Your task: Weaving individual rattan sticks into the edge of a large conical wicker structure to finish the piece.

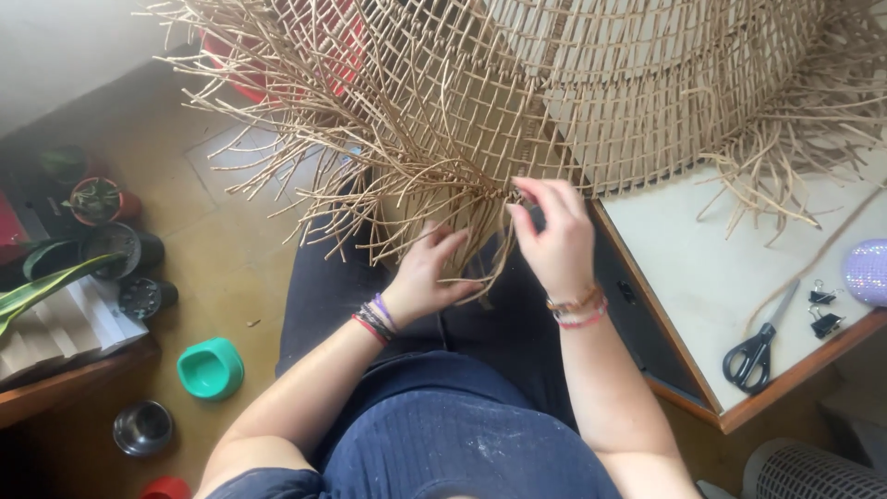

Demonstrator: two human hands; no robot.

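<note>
— Where is the woven rattan piece (pixel 554 102)?
— It lies partly on the bench (pixel 702 277), its loose strands (pixel 434 199) hanging over her lap.
— And the hands?
— Right hand (pixel 554 242) pinches strands; left hand (pixel 427 277) grasps the strand ends below.

We see a pale counter (pixel 702 268) with a wooden edge at our right. On it rests the big open-weave cane piece (pixel 647 102), its loose strands spilling past the counter's left corner. Near the front edge lie black-handled scissors (pixel 759 346), and just beside them two black binder clips (pixel 822 310). A rounded, sparkly purple thing (pixel 868 273) sits at the far right edge.

Lower down on our left is the tan tiled floor (pixel 222 249). On it stand several potted plants (pixel 102 199), a green plastic bowl (pixel 211 368), a steel bowl (pixel 143 428) and part of a red dish (pixel 166 488).
</note>
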